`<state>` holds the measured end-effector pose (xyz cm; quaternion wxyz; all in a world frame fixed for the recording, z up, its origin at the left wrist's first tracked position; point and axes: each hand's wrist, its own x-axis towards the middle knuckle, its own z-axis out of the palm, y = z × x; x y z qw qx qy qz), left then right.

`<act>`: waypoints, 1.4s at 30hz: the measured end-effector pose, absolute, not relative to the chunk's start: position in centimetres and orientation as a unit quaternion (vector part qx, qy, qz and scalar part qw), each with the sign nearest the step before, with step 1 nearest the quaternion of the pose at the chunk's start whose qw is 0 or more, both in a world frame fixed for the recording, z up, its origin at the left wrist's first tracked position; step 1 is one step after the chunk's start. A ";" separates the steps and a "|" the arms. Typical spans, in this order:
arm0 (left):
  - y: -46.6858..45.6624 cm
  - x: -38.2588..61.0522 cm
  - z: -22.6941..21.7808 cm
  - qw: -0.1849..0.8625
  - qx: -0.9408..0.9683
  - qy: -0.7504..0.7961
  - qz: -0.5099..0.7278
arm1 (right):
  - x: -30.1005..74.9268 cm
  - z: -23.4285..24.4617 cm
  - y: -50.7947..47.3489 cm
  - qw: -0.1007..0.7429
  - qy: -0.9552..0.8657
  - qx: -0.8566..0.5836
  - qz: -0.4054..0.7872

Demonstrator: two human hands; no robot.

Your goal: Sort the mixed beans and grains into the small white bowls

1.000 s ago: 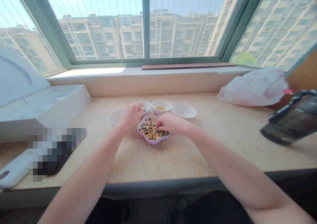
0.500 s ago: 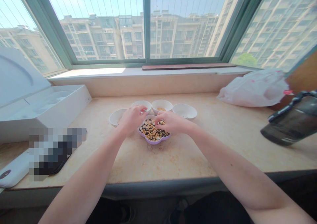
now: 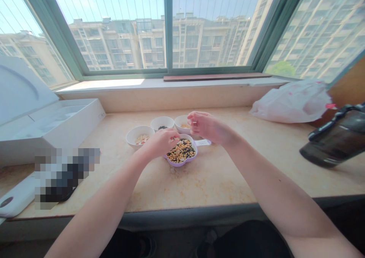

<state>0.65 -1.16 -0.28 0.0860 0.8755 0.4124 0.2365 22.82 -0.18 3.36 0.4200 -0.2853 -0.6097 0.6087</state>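
A purple scalloped bowl (image 3: 179, 164) with a short white-and-purple handle holds mixed yellow beans, black beans and a few pale pieces. My left hand (image 3: 163, 141) is over its left side with the fingers curled together; anything in them is too small to see. Behind the bowl's right side, my right hand (image 3: 205, 127) is raised with its fingertips pinched, and their contents cannot be made out. White bowls stand behind: one (image 3: 131, 136) with pale and reddish pieces, one (image 3: 155, 123) with black beans, one (image 3: 179, 121) with yellow beans partly behind my right hand.
An open white box (image 3: 71, 125) sits at the left, with a white object (image 3: 19, 193) and a blurred-out dark item (image 3: 67, 178) in front. On the right are a plastic bag (image 3: 288, 102) and a dark tinted bottle (image 3: 333, 140). A window backs the counter (image 3: 182, 193).
My right hand has lifted out of the purple bowl, back and to the right, hiding the rightmost white bowl. My left hand has moved right and toward me. The purple bowl has shifted slightly right.
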 end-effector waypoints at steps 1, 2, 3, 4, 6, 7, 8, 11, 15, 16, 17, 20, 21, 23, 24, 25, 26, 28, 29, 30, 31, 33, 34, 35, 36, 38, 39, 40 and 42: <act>-1.4 0.9 -0.3 0.093 0.891 0.387 0.218 | 23.1 3.7 -0.3 0.422 -0.598 -0.288 0.618; -1.6 1.1 -0.3 0.099 0.906 0.361 0.200 | 23.3 3.9 -0.4 0.422 -0.594 -0.302 0.614; -1.7 1.3 -0.3 0.104 0.918 0.337 0.184 | 23.5 4.2 -0.5 0.423 -0.596 -0.321 0.602; -1.9 1.5 -0.3 0.107 0.927 0.317 0.168 | 23.7 4.4 -0.6 0.426 -0.599 -0.339 0.588; -2.1 1.7 -0.3 0.106 0.938 0.295 0.147 | 23.8 4.7 -0.6 0.433 -0.604 -0.349 0.570; -2.2 1.7 -0.3 0.104 0.941 0.290 0.141 | 23.9 4.6 -0.5 0.439 -0.605 -0.344 0.569; -2.2 1.7 -0.3 0.101 0.942 0.288 0.139 | 23.8 4.5 -0.4 0.447 -0.604 -0.335 0.568; -2.2 1.8 -0.6 0.094 0.941 0.295 0.138 | 23.6 3.6 0.8 0.475 -0.611 -0.327 0.542; -2.1 2.2 -0.6 0.079 0.942 0.307 0.114 | 23.3 2.0 2.4 0.491 -0.670 -0.402 0.386; -2.1 2.3 -0.6 0.079 0.942 0.308 0.108 | 23.3 1.7 2.7 0.479 -0.688 -0.441 0.321; -2.0 2.4 -0.6 0.082 0.942 0.309 0.105 | 23.2 1.4 3.0 0.460 -0.704 -0.477 0.257; -1.9 2.7 -0.7 0.089 0.940 0.309 0.114 | 22.8 0.8 3.6 0.377 -0.741 -0.545 0.109; -1.9 2.8 -0.8 0.090 0.939 0.308 0.120 | 22.7 0.7 3.8 0.352 -0.751 -0.552 0.080; -1.8 2.8 -1.0 0.092 0.938 0.306 0.132 | 22.4 0.4 4.2 0.314 -0.764 -0.562 0.046; -1.8 2.9 -1.1 0.093 0.938 0.305 0.137 | 22.3 0.2 4.4 0.299 -0.766 -0.568 0.037; -1.8 2.9 -1.1 0.094 0.938 0.304 0.141 | 22.2 0.1 4.6 0.285 -0.767 -0.574 0.032; -1.8 2.9 -1.2 0.096 0.937 0.303 0.142 | 22.1 0.0 4.8 0.274 -0.767 -0.580 0.029; -1.8 2.9 -1.1 0.096 0.938 0.304 0.138 | 22.1 -0.1 4.9 0.256 -0.766 -0.589 0.026; -1.8 2.9 -1.1 0.094 0.938 0.305 0.135 | 22.1 -0.1 4.9 0.250 -0.765 -0.593 0.025; -1.9 3.0 -1.0 0.092 0.938 0.306 0.132 | 22.1 -0.2 4.8 0.245 -0.764 -0.597 0.025; -1.9 3.0 -1.0 0.089 0.938 0.308 0.130 | 22.1 -0.2 4.8 0.240 -0.763 -0.600 0.025; -1.9 3.0 -0.9 0.083 0.939 0.311 0.124 | 22.1 -0.2 4.7 0.232 -0.759 -0.608 0.027; -1.8 3.1 -0.8 0.081 0.939 0.312 0.120 | 22.1 -0.2 4.6 0.230 -0.758 -0.610 0.028; -1.8 3.1 -0.8 0.079 0.940 0.313 0.115 | 22.1 -0.2 4.6 0.228 -0.759 -0.610 0.029; -1.8 3.1 -0.8 0.076 0.940 0.314 0.109 | 22.1 -0.2 4.5 0.226 -0.760 -0.608 0.030; -1.8 3.2 -0.7 0.072 0.940 0.317 0.100 | 22.1 -0.2 4.4 0.226 -0.765 -0.603 0.032; -1.8 3.2 -0.7 0.071 0.940 0.319 0.097 | 22.1 -0.2 4.3 0.226 -0.767 -0.600 0.032; -1.9 3.2 -0.7 0.071 0.939 0.321 0.096 | 22.1 -0.1 4.2 0.226 -0.769 -0.597 0.033; -1.9 3.3 -0.7 0.076 0.938 0.324 0.096 | 22.2 0.0 3.9 0.228 -0.772 -0.592 0.033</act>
